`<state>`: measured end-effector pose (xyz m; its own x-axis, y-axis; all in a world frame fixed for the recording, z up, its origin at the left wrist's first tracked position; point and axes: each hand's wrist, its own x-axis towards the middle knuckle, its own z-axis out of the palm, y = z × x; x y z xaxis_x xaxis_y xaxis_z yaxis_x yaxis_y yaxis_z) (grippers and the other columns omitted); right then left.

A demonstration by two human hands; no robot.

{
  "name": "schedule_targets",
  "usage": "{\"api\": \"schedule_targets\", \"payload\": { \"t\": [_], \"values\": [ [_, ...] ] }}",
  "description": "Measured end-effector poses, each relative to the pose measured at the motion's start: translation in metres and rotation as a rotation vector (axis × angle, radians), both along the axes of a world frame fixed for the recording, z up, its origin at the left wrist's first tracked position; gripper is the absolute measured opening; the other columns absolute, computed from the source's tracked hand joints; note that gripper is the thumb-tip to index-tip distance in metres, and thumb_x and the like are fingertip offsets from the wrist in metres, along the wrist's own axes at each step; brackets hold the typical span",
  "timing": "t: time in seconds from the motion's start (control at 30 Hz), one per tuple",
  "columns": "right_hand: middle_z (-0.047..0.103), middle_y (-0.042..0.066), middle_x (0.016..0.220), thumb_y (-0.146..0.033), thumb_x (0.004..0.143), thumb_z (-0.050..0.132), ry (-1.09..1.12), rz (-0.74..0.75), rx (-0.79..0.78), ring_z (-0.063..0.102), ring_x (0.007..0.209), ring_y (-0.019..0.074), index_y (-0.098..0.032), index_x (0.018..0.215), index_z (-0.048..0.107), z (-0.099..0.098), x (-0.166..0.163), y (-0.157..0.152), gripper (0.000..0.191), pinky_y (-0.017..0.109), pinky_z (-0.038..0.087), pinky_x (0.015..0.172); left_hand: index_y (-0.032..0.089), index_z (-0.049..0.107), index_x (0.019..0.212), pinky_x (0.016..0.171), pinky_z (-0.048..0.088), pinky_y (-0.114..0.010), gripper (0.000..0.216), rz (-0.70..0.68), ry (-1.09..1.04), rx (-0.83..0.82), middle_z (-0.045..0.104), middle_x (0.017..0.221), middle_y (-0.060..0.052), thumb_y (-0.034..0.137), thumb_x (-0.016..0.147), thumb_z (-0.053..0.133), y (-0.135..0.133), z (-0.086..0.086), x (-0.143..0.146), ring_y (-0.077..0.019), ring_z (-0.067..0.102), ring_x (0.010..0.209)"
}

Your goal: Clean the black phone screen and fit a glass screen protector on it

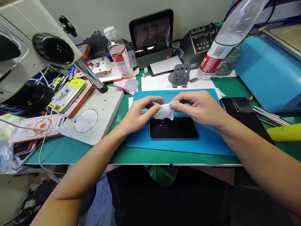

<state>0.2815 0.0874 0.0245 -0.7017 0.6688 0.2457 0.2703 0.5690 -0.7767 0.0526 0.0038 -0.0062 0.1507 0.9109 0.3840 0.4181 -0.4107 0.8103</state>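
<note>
Between both hands is a small white wipe (164, 111), its lower edge hanging loose. My left hand (141, 113) grips its left side between thumb and fingers. On the other side, my right hand (197, 106) pinches the upper right part. Just below the wipe a smartphone (174, 128) with a dark screen lies sideways, face up, on a blue mat (145, 143); the wipe covers a little of its upper edge from view. Whether the wipe touches the phone I cannot tell.
A microscope stand base (105, 114) is at the left, near boxes (68, 94). Behind the mat stand a grey phone holder (181, 76), a drink bottle (119, 56) and a smart display (151, 34). At right are a tilted water bottle (218, 47) and a dark flat panel (244, 113).
</note>
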Motion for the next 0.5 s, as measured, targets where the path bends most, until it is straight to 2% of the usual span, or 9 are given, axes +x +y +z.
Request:
{"api": "schedule_targets", "payload": {
  "t": [0.07,0.17,0.3,0.37,0.47,0.5],
  "values": [
    [0.079,0.0,0.077,-0.042,0.096,0.069,0.002,-0.016,-0.02,0.07,0.071,0.0186,-0.025,0.081,0.078,0.0,0.004,-0.005,0.024,0.033,0.051,0.067,0.021,0.071,0.124,0.09,0.058,-0.034,0.032,0.015,0.076,0.085,0.08,0.117,-0.008,0.045,0.106,0.061,-0.004,-0.002,0.001,-0.0194,0.074,0.097],
    [0.077,0.0,0.078,-0.042,0.098,0.068,0.022,-0.025,-0.009,0.069,0.072,0.0186,-0.026,0.079,0.076,0.002,0.005,-0.008,0.026,0.033,0.052,0.069,0.02,0.069,0.125,0.099,0.055,-0.041,0.042,0.009,0.209,0.251,0.078,0.119,-0.01,0.053,0.099,0.072,-0.008,-0.001,0.006,-0.0245,0.073,0.108],
    [0.076,0.001,0.08,-0.043,0.1,0.066,0.046,0.011,0.035,0.069,0.073,0.0193,-0.028,0.077,0.075,0.005,0.003,-0.013,0.029,0.035,0.053,0.072,0.02,0.067,0.126,0.097,0.055,-0.043,0.063,0.036,0.28,0.305,0.077,0.119,-0.012,0.066,0.085,0.081,-0.009,0.0,0.015,-0.0283,0.071,0.108],
    [0.075,0.001,0.079,-0.044,0.101,0.064,0.029,0.023,0.036,0.069,0.073,0.0201,-0.028,0.075,0.074,0.005,0.002,-0.015,0.032,0.036,0.053,0.073,0.021,0.068,0.121,0.095,0.055,-0.042,0.051,0.058,0.293,0.287,0.078,0.113,-0.01,0.059,0.09,0.08,-0.01,0.0,0.019,-0.0266,0.072,0.104],
    [0.073,0.002,0.077,-0.048,0.101,0.063,0.019,0.007,0.051,0.067,0.071,0.021,-0.028,0.074,0.071,0.004,0.001,-0.016,0.035,0.038,0.053,0.071,0.021,0.07,0.106,0.09,0.055,-0.037,0.012,0.086,0.285,0.28,0.078,0.102,-0.007,0.032,0.103,0.067,-0.011,0.0,0.021,-0.0213,0.071,0.095],
    [0.072,0.002,0.077,-0.05,0.101,0.063,0.021,-0.007,0.062,0.066,0.071,0.0211,-0.028,0.074,0.07,0.003,0.001,-0.016,0.036,0.038,0.052,0.069,0.021,0.07,0.1,0.089,0.056,-0.035,0.009,0.095,0.271,0.279,0.077,0.099,-0.006,0.027,0.104,0.064,-0.011,0.0,0.02,-0.0201,0.071,0.093]
  ]
}}
